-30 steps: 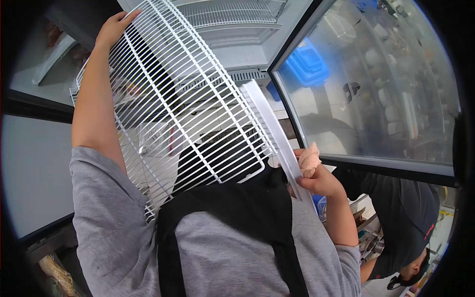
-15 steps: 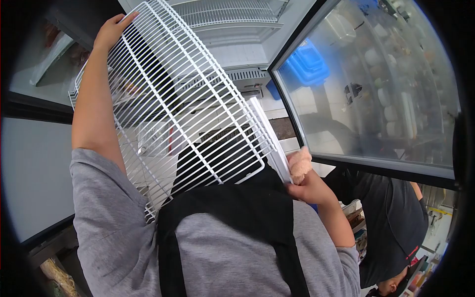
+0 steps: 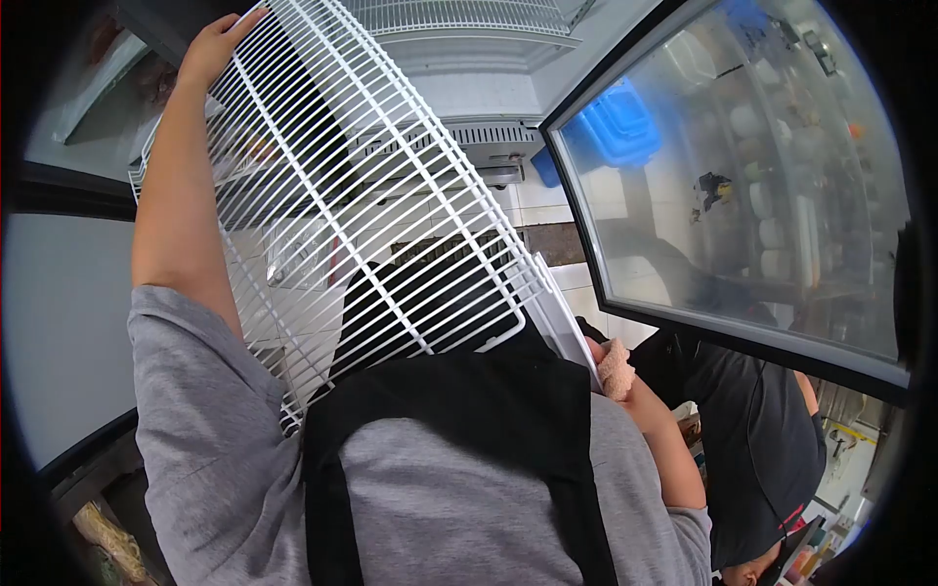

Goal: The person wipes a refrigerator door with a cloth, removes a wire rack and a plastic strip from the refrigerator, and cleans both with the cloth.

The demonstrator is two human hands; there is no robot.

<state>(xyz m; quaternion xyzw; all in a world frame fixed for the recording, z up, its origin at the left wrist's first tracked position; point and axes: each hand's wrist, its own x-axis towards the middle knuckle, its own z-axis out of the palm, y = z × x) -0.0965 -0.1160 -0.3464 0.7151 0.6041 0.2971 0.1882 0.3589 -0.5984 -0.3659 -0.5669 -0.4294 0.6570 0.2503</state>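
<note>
A large white wire shelf (image 3: 376, 278) slants across the front of my body, from upper left down to my black apron. My left hand (image 3: 213, 51) grips its far upper corner, fingers curled over the edge wire. At the shelf's lower right end, a flat white panel (image 3: 565, 317) sticks out from beneath the wires. My right hand (image 3: 637, 398) is closed on a peach-coloured cloth (image 3: 616, 369), which lies against the end of that panel. The cloth hides part of these fingers.
An open refrigerator with another wire shelf (image 3: 469, 17) is ahead. Its fogged glass door (image 3: 674, 234) swings out at right, with a blue container (image 3: 616, 122) behind it. A person in dark clothing (image 3: 762, 439) bends close at my right. Another door panel (image 3: 68, 332) borders the left.
My right hand and the cloth have moved down and slightly right along the white panel, which has also shifted down. My left hand keeps its grip on the shelf corner.
</note>
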